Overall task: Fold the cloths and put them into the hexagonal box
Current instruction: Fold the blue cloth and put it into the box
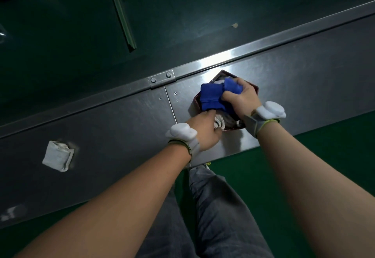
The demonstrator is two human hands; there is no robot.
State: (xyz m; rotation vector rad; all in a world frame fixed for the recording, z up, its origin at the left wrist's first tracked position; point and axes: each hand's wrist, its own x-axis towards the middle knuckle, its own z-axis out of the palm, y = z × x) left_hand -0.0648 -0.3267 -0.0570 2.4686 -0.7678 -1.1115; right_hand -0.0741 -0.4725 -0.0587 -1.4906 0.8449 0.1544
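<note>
A dark red hexagonal box stands on the steel table near its far rail. A folded blue cloth lies over the box's opening, and my right hand grips its right side from above. My left hand rests at the box's near left edge, fingers touching the blue cloth and a pale cloth inside the box. A folded grey-white cloth lies alone on the table far to the left.
The steel table runs diagonally, with a raised rail and a bolted bracket along its far edge. Beyond it is a dark green surface with a green strip. My legs and green floor lie below the table's near edge.
</note>
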